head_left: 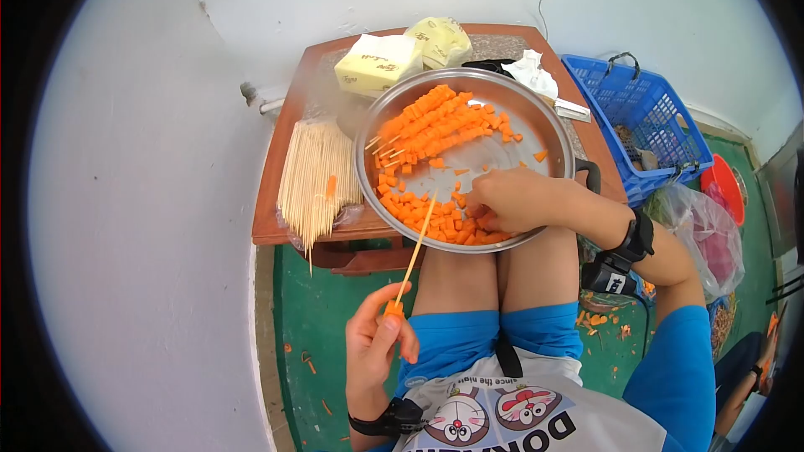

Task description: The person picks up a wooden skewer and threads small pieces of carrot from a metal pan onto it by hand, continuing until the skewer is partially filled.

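My left hand (381, 339) pinches a wooden skewer (416, 251) near its lower end, where an orange carrot piece (394, 309) sits on it. The skewer points up and slightly right, its tip in front of the pan. Inside the wide metal pan (553, 130), my right hand (502, 199) reaches down among diced carrots (435, 219), its fingers curled together; what they hold is hidden. Several finished carrot skewers (435, 125) lie side by side at the pan's far left.
A bundle of bare skewers (314, 176) lies left of the pan on the wooden table (276, 222). Behind stand a tissue pack (378, 63) and crumpled white paper (532, 74). At right are a blue crate (645, 117), a red basin (723, 188) and a plastic bag (699, 238). Another person's arm (758, 368) shows far right.
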Available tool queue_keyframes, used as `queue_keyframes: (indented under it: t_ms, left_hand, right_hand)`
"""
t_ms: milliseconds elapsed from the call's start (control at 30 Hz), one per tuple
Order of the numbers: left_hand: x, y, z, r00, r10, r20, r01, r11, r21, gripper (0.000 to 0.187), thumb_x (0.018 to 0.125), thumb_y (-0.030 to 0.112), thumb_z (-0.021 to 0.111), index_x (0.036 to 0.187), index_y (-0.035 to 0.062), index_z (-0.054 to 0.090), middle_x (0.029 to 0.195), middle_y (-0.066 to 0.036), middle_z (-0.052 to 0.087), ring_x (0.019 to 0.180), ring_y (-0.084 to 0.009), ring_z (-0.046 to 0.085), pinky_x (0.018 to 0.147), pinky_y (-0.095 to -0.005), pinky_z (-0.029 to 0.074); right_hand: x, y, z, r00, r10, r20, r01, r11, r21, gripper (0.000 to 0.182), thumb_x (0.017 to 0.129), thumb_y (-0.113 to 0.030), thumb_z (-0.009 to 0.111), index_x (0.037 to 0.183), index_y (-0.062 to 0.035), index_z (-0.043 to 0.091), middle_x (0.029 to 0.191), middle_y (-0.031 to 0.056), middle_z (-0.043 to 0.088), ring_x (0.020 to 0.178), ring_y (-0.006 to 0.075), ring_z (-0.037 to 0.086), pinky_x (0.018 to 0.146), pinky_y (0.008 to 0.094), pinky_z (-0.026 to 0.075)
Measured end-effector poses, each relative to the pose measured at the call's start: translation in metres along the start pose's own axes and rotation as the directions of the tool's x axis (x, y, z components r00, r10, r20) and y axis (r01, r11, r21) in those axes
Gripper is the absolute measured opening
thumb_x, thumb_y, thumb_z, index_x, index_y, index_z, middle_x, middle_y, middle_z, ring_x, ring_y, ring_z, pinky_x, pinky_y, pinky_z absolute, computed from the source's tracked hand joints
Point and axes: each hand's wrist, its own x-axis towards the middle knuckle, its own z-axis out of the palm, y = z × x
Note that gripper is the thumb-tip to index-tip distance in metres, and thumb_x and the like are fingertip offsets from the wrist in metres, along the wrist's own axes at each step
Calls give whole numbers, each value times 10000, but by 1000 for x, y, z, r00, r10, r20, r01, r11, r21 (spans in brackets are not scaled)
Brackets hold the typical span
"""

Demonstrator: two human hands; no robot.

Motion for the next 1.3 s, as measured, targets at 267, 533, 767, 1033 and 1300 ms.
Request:
queue_keyframes:
  t_ms: [267,533,767,1033,1300]
  left_hand:
    - [2,-10,-5,998,56,-24,-58,995,-75,183,818,149,439,783,-29,465,438,1,316,358,-97,378,349,-203,293]
    - [1,-8,19,970,179,-165,-134,958,252,202,789,129,496,673,-35,478,412,6,315,318,-72,313,313,-194,251]
    - [-4,-11,37,953,253,-165,-176,910,376,212,781,133,511,667,-45,489,407,11,320,317,-50,281,305,-188,241]
    - [-7,-12,42,955,257,-145,-183,902,391,214,773,132,525,656,-45,489,409,14,325,319,-42,273,303,-185,225]
    - [-7,-14,42,956,246,-160,-167,905,391,209,771,124,524,653,-44,491,401,18,320,316,-45,283,305,-185,221]
  right_hand:
    - [-28,0,-22,914,110,-390,114,854,508,120,620,-47,592,704,2,520,665,80,555,633,144,552,569,256,448]
    - [-64,-16,-9,870,242,-429,347,315,883,165,675,8,554,832,16,505,699,60,556,696,128,562,586,239,492]
    - [-84,-26,34,918,98,-385,386,-443,809,237,726,-37,539,941,-8,446,846,140,545,716,167,566,587,304,524]
    - [-82,-31,53,883,140,-448,438,-590,679,284,736,-17,510,1004,9,418,871,143,524,762,163,556,614,309,524]
    - [-87,-34,55,881,193,-433,468,-504,726,279,751,0,469,1021,69,462,799,124,536,687,141,559,584,282,527]
